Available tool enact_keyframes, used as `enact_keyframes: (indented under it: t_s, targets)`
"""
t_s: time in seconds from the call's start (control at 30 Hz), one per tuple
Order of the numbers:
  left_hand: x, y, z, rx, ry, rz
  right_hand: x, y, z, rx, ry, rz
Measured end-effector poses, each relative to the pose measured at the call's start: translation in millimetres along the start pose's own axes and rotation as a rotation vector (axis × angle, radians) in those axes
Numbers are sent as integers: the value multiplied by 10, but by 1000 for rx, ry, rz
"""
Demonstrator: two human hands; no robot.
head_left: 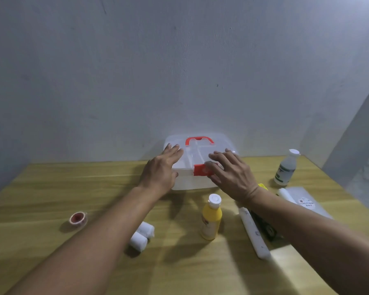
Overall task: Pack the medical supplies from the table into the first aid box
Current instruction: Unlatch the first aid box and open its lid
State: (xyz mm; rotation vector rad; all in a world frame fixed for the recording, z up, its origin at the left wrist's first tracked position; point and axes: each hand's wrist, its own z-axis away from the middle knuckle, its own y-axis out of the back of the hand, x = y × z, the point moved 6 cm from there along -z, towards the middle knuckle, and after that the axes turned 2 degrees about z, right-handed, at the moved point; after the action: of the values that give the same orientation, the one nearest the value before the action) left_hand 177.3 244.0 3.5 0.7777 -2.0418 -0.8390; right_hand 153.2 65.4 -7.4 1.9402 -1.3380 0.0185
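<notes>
A translucent white first aid box (197,182) with a red handle (199,140) and a red front latch (201,170) stands closed at the table's far edge. My left hand (161,170) lies flat on the lid's left side, fingers spread. My right hand (232,174) rests over the lid's right front, fingertips on the latch. On the table lie two white bandage rolls (142,235), a tape roll with a red core (78,218), a yellow bottle (211,218), a clear bottle with a green label (285,168) and a long white tube (252,233).
The wooden table (51,188) ends against a grey wall. A clear plastic packet with a round label (305,202) lies at the right, beside a yellow and black item (264,226) partly hidden under my right forearm.
</notes>
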Motion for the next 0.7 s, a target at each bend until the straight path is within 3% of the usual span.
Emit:
enact_keyframes:
  t_s: [0.3, 0.7]
  targets:
    - [24, 18, -12, -12, 14, 1, -69, 47, -84, 53, 172, 122]
    - [46, 27, -42, -27, 32, -38, -131, -17, -255, -115, 155, 158]
